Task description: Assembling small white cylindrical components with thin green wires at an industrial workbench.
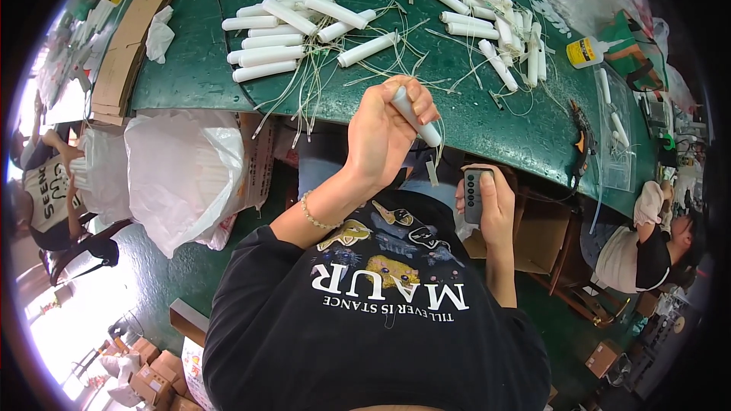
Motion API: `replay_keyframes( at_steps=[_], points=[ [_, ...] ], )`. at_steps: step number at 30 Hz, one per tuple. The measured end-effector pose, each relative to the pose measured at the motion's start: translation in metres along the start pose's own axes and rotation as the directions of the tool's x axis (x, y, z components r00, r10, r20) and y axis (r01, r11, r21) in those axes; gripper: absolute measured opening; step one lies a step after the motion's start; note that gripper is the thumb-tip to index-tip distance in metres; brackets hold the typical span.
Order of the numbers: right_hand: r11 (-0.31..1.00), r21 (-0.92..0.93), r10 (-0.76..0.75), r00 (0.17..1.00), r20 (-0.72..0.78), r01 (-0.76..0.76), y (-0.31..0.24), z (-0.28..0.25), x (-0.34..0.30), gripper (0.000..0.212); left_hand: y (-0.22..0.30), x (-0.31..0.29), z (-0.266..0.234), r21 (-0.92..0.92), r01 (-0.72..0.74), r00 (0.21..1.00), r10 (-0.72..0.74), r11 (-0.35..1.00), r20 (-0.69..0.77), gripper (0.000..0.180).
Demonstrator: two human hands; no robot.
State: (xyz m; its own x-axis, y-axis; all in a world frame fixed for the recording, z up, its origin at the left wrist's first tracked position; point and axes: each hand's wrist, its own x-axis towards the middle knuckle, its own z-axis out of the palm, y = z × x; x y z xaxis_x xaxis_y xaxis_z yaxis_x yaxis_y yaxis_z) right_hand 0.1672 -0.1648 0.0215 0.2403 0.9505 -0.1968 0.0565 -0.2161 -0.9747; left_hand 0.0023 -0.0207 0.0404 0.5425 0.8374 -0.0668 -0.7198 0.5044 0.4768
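My left hand (384, 133) is closed around a white candle-shaped tube (415, 118), tilted with its lower end toward me, just off the table's front edge. A thin wire with a small grey strip (432, 173) hangs below that end. In my right hand (497, 202), held lower and to the right, is a dark remote control (473, 196) with rows of round buttons facing up. Beyond my hands, several similar white tubes (264, 71) with trailing thin wires lie heaped on the green table (335, 99). A second heap of tubes (499, 11) lies farther right.
A bottle with a yellow label (582, 53) and a black and orange hand tool (583, 137) are on the table's right. Cardboard (126, 53) lies at its left end. A lined carton with a white plastic bag (183, 183) stands below. Other people sit at both sides.
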Motion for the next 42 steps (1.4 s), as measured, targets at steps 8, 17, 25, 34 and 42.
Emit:
replay_keyframes(
  at_steps=[8,17,25,34,42],
  points=[
    [0.921,-0.272,-0.315,0.944,-0.095,0.279,-0.024,0.026,0.036,0.032,-0.008,0.004,-0.004,-0.282,0.051,0.999,-0.047,0.958,0.021,0.015],
    [0.709,-0.482,-0.59,0.807,-0.006,0.515,-0.053,0.052,0.065,0.02,-0.015,0.021,-0.026,-0.613,0.098,0.978,-0.189,0.784,-0.086,0.015],
    [0.765,-0.199,-0.633,0.772,-0.057,0.612,-0.1,0.055,0.06,0.014,0.011,0.034,-0.061,-0.78,0.23,0.969,-0.209,0.582,0.129,0.022],
    [0.539,-0.579,-0.709,0.701,0.08,0.611,-0.084,0.07,0.177,0.019,0.013,0.027,-0.055,-0.313,0.054,0.991,-0.091,0.948,-0.103,0.018],
    [0.439,-0.898,-0.506,0.836,-0.214,0.036,-0.093,-0.084,0.308,0.043,0.019,0.027,-0.05,-0.065,0.028,0.989,-0.037,0.997,-0.14,0.019]
  ],
)
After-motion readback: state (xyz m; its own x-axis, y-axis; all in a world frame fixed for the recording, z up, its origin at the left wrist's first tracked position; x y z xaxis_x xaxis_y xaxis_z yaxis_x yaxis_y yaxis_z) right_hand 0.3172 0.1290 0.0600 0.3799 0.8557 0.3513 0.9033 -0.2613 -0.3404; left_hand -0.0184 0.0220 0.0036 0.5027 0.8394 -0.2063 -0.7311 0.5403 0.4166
